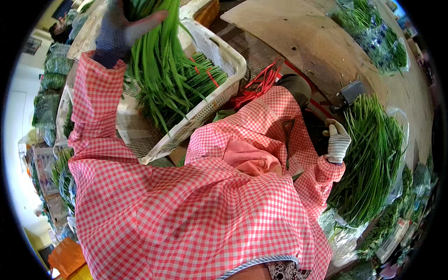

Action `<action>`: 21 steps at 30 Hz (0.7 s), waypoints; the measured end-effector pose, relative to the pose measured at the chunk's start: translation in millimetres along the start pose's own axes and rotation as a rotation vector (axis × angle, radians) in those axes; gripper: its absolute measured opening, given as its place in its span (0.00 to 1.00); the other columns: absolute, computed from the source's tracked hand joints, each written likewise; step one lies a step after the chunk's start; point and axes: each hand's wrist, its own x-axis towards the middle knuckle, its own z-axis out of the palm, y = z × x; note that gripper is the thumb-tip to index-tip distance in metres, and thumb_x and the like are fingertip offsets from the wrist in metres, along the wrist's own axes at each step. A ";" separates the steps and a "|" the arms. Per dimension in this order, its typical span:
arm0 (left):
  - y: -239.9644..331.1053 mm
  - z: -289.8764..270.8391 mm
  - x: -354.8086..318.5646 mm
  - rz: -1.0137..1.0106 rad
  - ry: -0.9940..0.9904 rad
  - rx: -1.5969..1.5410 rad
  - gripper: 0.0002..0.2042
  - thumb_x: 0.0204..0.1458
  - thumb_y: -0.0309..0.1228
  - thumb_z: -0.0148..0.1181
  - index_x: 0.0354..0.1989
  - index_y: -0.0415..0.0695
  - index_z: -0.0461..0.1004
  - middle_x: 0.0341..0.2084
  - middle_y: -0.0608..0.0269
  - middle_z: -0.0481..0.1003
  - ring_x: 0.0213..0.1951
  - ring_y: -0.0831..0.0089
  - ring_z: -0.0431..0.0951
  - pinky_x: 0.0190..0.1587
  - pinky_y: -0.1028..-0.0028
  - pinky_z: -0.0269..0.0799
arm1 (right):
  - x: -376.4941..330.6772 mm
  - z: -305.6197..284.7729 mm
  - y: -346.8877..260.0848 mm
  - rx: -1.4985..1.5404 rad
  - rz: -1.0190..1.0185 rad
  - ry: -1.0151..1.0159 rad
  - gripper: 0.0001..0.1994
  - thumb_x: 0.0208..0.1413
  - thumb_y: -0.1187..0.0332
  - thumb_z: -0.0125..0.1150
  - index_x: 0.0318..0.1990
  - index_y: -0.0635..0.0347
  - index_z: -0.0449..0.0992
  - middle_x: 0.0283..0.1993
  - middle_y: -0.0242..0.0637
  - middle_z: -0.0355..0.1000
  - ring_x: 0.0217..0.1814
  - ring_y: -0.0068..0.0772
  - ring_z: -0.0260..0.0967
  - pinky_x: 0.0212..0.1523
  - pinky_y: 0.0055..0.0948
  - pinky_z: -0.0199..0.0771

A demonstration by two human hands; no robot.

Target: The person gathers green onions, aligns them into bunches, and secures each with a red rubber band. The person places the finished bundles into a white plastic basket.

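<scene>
Left hand [119, 30], grey glove, upper left of frame, clamped on a bundle of long green chives [161, 60] hanging over the white perforated plastic crate [224, 79]. Right hand [337, 142], white glove, centre right, curled shut, empty as far as visible, just beside bagged green chives [373, 158].

The person wears a loose smock of red-and-white gingham, its long sleeves gathered into elastic cuffs at both wrists, with a plain pink patch pocket on the front and a narrow pale band edging the hem. The left hand [116, 30] is covered by a grey-blue knitted work glove, the right hand [337, 141] by a white knitted one (its fingers look soiled).
</scene>
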 end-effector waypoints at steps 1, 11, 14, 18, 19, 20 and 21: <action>-10.1 -10.0 3.1 0.236 0.012 -0.028 0.49 0.38 0.30 0.71 0.66 0.45 0.41 0.61 0.52 0.54 0.61 0.66 0.57 0.61 0.67 0.53 | 1.3 3.6 -0.9 -0.051 0.013 -0.006 0.09 0.52 0.75 0.53 0.38 0.64 0.78 0.33 0.36 0.76 0.23 0.20 0.70 0.26 0.19 0.71; -172.9 -3.9 -119.3 -0.282 -0.323 0.749 0.50 0.33 0.48 0.69 0.65 0.51 0.46 0.48 0.47 0.65 0.50 0.53 0.67 0.51 0.61 0.65 | 6.5 40.9 -19.6 -0.323 0.163 -0.087 0.09 0.52 0.73 0.53 0.36 0.63 0.79 0.30 0.32 0.75 0.21 0.17 0.67 0.24 0.17 0.67; -196.3 23.6 -172.5 -0.482 -0.400 0.709 0.50 0.33 0.52 0.67 0.66 0.54 0.44 0.46 0.45 0.66 0.48 0.50 0.68 0.49 0.60 0.66 | 6.1 47.1 -23.3 -0.351 0.259 -0.091 0.09 0.53 0.73 0.52 0.37 0.63 0.78 0.30 0.33 0.75 0.21 0.18 0.67 0.24 0.18 0.67; -197.2 47.5 -203.3 -0.632 -0.297 0.512 0.50 0.32 0.48 0.70 0.63 0.44 0.48 0.48 0.43 0.66 0.51 0.53 0.68 0.51 0.61 0.65 | 8.6 54.1 -27.7 -0.377 0.236 -0.098 0.09 0.53 0.74 0.52 0.39 0.66 0.77 0.30 0.34 0.75 0.22 0.19 0.67 0.24 0.20 0.68; -196.3 49.0 -204.6 -0.617 -0.236 0.476 0.50 0.32 0.47 0.71 0.63 0.41 0.49 0.48 0.42 0.67 0.52 0.54 0.68 0.52 0.61 0.65 | 10.8 56.6 -28.4 -0.449 0.247 -0.078 0.10 0.53 0.74 0.52 0.39 0.66 0.77 0.30 0.35 0.75 0.22 0.20 0.67 0.24 0.20 0.68; -199.0 49.6 -200.1 -0.624 -0.192 0.380 0.45 0.36 0.43 0.71 0.60 0.35 0.52 0.50 0.43 0.67 0.53 0.59 0.67 0.53 0.63 0.64 | 12.4 59.0 -28.4 -0.468 0.242 -0.081 0.10 0.53 0.74 0.52 0.39 0.67 0.77 0.30 0.35 0.75 0.22 0.20 0.68 0.25 0.21 0.69; -199.9 46.1 -197.7 -0.677 -0.114 0.192 0.43 0.37 0.42 0.70 0.60 0.36 0.53 0.50 0.45 0.67 0.53 0.60 0.68 0.53 0.64 0.64 | 14.9 61.6 -28.6 -0.480 0.272 -0.067 0.10 0.53 0.74 0.52 0.40 0.68 0.77 0.30 0.36 0.75 0.22 0.20 0.68 0.25 0.22 0.69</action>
